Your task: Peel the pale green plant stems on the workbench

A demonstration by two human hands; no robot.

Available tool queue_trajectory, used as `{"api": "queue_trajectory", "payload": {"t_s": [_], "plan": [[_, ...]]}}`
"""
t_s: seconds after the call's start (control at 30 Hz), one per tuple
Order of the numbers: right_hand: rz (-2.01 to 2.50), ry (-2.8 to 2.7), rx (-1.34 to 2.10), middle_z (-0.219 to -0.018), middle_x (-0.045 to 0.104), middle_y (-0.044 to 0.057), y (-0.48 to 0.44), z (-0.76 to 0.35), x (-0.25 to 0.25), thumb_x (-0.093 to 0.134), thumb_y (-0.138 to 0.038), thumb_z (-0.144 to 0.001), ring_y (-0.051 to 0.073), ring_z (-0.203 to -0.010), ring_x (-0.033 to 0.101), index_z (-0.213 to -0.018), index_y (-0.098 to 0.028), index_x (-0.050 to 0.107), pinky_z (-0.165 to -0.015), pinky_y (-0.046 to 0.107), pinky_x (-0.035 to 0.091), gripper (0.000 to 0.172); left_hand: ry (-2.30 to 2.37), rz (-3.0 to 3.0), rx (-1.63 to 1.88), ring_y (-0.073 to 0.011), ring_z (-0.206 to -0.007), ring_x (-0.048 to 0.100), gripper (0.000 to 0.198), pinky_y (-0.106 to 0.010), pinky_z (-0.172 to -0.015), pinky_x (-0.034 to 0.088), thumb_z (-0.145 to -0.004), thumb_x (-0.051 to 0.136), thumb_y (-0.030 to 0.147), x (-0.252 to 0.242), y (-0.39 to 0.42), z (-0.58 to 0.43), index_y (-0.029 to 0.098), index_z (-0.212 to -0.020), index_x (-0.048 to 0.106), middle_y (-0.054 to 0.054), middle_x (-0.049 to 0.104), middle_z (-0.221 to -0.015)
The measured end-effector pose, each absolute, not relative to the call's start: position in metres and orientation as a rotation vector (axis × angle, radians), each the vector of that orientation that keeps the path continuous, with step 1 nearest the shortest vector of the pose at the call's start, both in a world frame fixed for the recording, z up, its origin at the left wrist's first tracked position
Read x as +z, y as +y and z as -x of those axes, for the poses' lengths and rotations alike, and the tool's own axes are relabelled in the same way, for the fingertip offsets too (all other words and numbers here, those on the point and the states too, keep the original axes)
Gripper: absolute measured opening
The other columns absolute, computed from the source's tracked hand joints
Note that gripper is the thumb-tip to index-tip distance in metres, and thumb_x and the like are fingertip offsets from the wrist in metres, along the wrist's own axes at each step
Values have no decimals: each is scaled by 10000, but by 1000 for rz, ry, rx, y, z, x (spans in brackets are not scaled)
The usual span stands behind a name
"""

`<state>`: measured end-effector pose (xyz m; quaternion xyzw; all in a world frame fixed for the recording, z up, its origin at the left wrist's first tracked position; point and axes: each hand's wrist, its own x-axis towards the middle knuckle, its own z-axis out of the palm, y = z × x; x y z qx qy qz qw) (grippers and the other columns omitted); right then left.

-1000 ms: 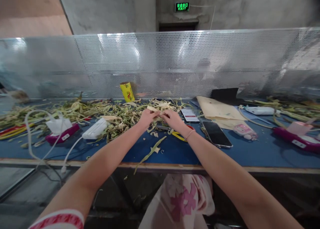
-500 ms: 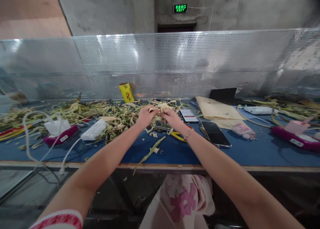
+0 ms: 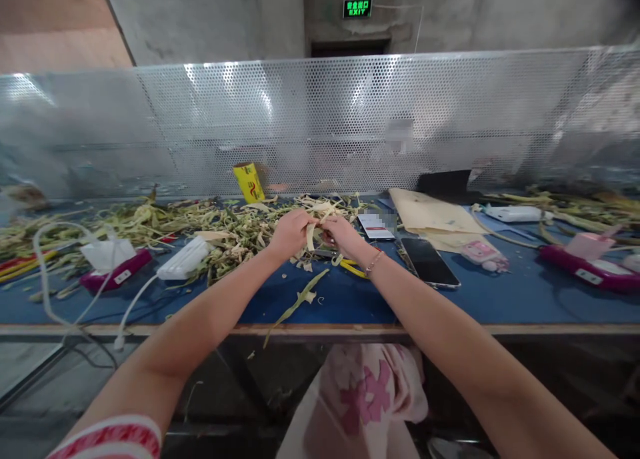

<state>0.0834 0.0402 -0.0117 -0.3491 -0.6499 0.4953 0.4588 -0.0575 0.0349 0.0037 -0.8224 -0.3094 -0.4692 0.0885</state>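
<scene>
My left hand (image 3: 291,234) and my right hand (image 3: 343,236) meet over the blue tabletop, fingers pinched close together. Between them is a pale strip of dried leaf (image 3: 311,236), which hangs down from the left fingertips. The right fingers are closed at the strip's other end, partly hidden. Around and behind both hands spreads a heap of dry, greenish plant leaves (image 3: 240,235). Just below the hands lies a yellow-handled tool (image 3: 354,267), its kind not clear. A long, loose green leaf (image 3: 300,301) rests nearer the table edge, with small pale scraps beside it.
A yellow box (image 3: 249,183) stands behind the heap. To the left are a white power strip (image 3: 184,259) with a cable and a purple device (image 3: 115,272). A phone (image 3: 430,262), brown paper (image 3: 433,212) and a pink case (image 3: 484,255) lie right. A perforated metal screen (image 3: 325,125) closes the back.
The pale strip now hangs more plainly below my left fingertips, and my left hand has turned slightly. The whole view has shifted a little; the objects on the table stay in place.
</scene>
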Motion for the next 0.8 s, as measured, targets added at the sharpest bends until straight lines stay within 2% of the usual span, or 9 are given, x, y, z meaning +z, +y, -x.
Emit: {"api": "queue_trajectory", "payload": {"t_s": [0.07,0.17,0.23,0.33,0.47,0.57,0.7,0.8], "plan": [[914,-1718,1169,-496,408,-43,40,-96,-6,422,-271,-731,74,-437,347,-606,-180,425,-454,207,291,154,-1182,2412,-1554,-135,-603,529,135,-250,-594,401,-712,541,244,5,37,59,167,-622,604,-31,610,-627],[1136,-1965,777,-689,547,11,41,-127,5,448,-293,-737,96,-595,469,-694,-163,507,-563,216,364,150,-1587,2223,-1898,-125,-549,505,117,-241,-556,382,-671,573,245,7,45,67,155,-603,604,-6,581,-560],[1316,-2249,579,-663,547,10,40,-147,12,519,-264,-674,106,-608,469,-651,-158,522,-556,216,345,108,-1686,2075,-2185,-121,-544,506,114,-239,-563,389,-646,590,239,7,52,75,144,-584,591,-2,561,-533],[1592,-2713,661,-498,472,-11,34,-158,17,594,-311,-602,112,-500,434,-572,-156,518,-477,233,291,175,-1663,1839,-2621,-102,-522,500,102,-229,-557,398,-608,616,230,6,64,87,136,-607,577,6,545,-530],[1722,-2831,439,-457,442,-10,18,-145,20,583,-267,-584,122,-463,440,-547,-157,517,-460,249,269,133,-1599,1590,-2952,-81,-492,497,136,-215,-543,403,-536,635,174,4,75,94,147,-610,524,35,510,-519],[1701,-2844,390,-440,439,-4,11,-137,20,571,-254,-586,130,-456,446,-510,-168,496,-455,259,274,137,-1566,1568,-3067,-77,-490,507,145,-209,-546,410,-504,617,130,3,78,94,148,-599,510,41,510,-519],[1712,-2818,434,-422,445,9,13,-141,18,562,-268,-597,141,-459,460,-480,-176,469,-458,265,291,175,-1643,1609,-3031,-78,-478,493,99,-201,-521,386,-498,602,126,1,78,95,131,-586,556,29,512,-496],[1709,-2738,348,-540,533,53,25,-150,13,550,-243,-618,152,-489,483,-552,-164,503,-466,270,302,113,-1686,1653,-3001,-80,-470,484,117,-201,-498,364,-495,610,138,-1,76,96,130,-607,575,24,524,-496]]}}
